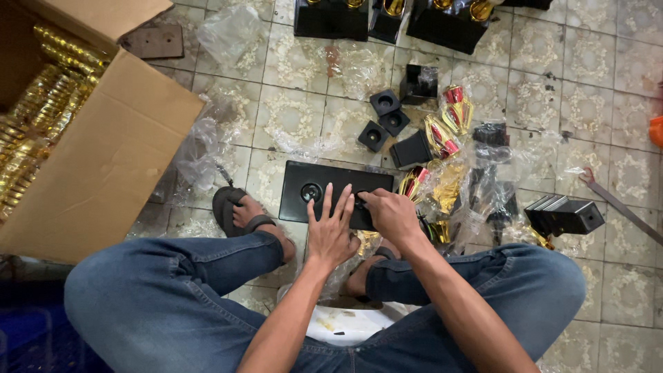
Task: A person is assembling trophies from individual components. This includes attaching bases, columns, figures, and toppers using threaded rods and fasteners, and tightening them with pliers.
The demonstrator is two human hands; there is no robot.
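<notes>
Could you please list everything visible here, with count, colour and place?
Flat base: one, black, floor under both hands.
Small square blocks: three, black, beyond the base.
Trophy parts: several, gold and red, right of the blocks, in plastic wrap.
Cardboard box: one, brown, left, holding gold pieces.
Stacked plates: one pile, black, far right.
Sandal: one, dark, on the foot at left.
Left hand: flat on the base.
Right hand: fingertips on the base.

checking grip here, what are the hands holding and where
Left hand presses flat on the black base; right hand pinches something at its right hole, too hidden to tell.
</notes>
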